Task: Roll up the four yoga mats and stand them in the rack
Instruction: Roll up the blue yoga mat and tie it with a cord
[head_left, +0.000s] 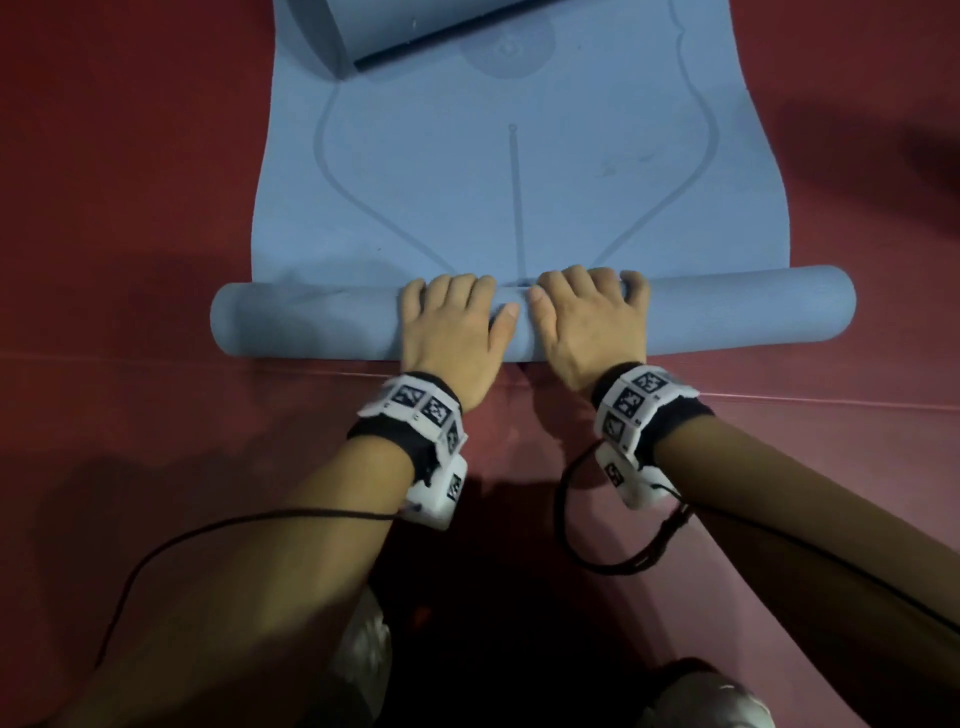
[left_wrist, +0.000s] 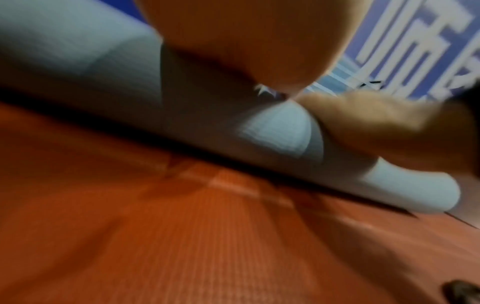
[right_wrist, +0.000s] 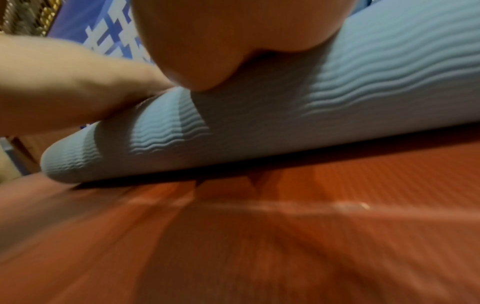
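Observation:
A light blue yoga mat (head_left: 467, 197) lies flat on the red floor, its near end wound into a roll (head_left: 753, 312) that runs left to right. My left hand (head_left: 449, 322) and right hand (head_left: 587, 317) sit side by side on the middle of the roll, palms down, fingers curled over its far side. In the left wrist view my palm (left_wrist: 233, 41) presses the roll (left_wrist: 275, 131). The right wrist view shows my right palm (right_wrist: 233, 30) on the ribbed roll (right_wrist: 337, 92), with the left hand (right_wrist: 64, 82) beside it.
A second blue rolled piece (head_left: 322, 31) with a dark edge lies across the mat's far end. Red floor matting (head_left: 130, 182) surrounds everything, with a seam (head_left: 779, 399) just behind the roll. A blue and white patterned wall (left_wrist: 402, 41) stands beyond. Cables trail from both wrists.

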